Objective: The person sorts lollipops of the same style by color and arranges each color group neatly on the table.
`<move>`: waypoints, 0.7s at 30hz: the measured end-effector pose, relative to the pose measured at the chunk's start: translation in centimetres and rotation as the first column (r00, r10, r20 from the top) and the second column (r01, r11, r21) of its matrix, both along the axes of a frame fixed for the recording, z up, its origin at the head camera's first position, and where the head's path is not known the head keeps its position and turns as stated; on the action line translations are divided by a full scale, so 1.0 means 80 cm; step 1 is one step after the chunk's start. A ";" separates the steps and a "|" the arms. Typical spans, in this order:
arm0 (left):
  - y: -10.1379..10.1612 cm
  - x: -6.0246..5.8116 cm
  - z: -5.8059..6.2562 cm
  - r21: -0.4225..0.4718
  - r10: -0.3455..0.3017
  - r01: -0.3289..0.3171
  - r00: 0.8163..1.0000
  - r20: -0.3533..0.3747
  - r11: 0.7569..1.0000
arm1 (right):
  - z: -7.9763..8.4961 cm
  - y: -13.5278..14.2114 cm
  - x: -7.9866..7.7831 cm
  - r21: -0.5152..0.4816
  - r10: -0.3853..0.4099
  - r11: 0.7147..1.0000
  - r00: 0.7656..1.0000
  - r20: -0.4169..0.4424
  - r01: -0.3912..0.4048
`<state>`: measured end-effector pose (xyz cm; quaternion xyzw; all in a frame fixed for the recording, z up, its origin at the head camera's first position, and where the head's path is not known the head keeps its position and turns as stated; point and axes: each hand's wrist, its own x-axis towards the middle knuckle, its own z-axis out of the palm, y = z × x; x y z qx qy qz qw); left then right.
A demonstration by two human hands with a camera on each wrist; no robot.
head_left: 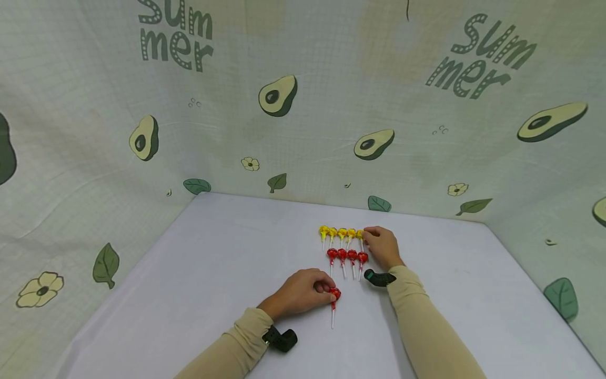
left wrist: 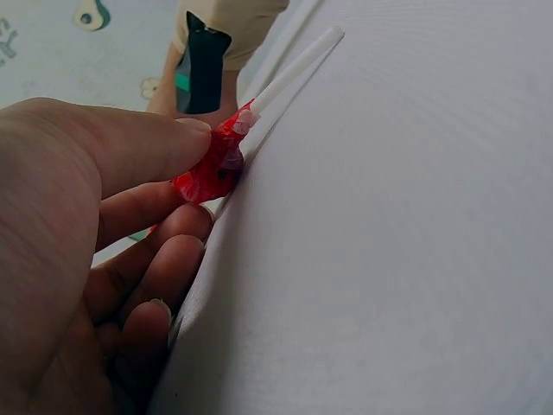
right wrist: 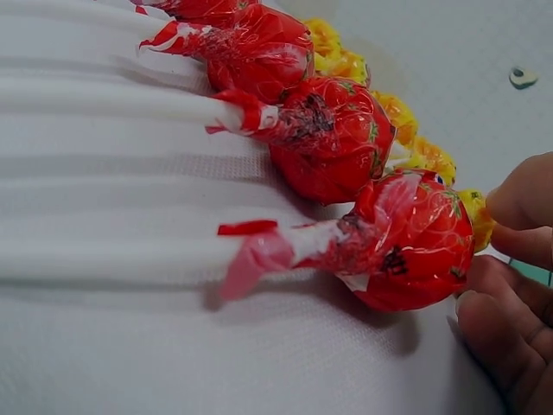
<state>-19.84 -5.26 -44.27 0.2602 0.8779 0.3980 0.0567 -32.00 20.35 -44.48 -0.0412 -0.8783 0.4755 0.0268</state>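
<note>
My left hand [head_left: 303, 292] pinches a red-wrapped lollipop [head_left: 335, 293] by its head, thumb on one side and fingers on the other. Its white stick [left wrist: 298, 69] points toward me, close over the white cloth. Farther off, my right hand [head_left: 382, 246] holds the head of the rightmost yellow lollipop [head_left: 360, 235] between thumb and fingers. That lollipop ends a row of several yellow lollipops [head_left: 342, 232]. Nearer me lies a row of several red lollipops [head_left: 352, 255], sticks toward me. In the right wrist view, the end red lollipop [right wrist: 415, 246] partly hides the yellow one at my fingertips.
A white cloth [head_left: 227, 247] covers the table. Behind and beside it hangs a pale curtain [head_left: 322, 116] printed with avocados, leaves and lettering. Dark wrist cameras [head_left: 283, 340] sit on both forearms over beige sleeves [head_left: 426, 321].
</note>
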 end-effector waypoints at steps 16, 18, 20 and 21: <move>0.000 0.001 0.000 -0.013 0.001 -0.001 1.000 0.009 1.000 | 0.002 0.011 0.011 -0.214 -0.039 0.976 0.999 -0.001 0.038; 0.000 0.001 0.000 -0.015 -0.002 0.002 1.000 0.004 1.000 | 0.002 0.014 0.016 -0.235 -0.044 0.971 0.999 0.003 0.043; 0.000 0.001 0.000 -0.018 -0.003 0.003 1.000 -0.002 1.000 | 0.002 0.017 0.022 -0.232 -0.041 0.972 0.999 0.006 0.042; 0.000 0.001 0.000 -0.018 -0.005 0.005 1.000 -0.008 1.000 | 0.003 0.019 0.025 -0.223 -0.036 0.974 0.999 0.004 0.036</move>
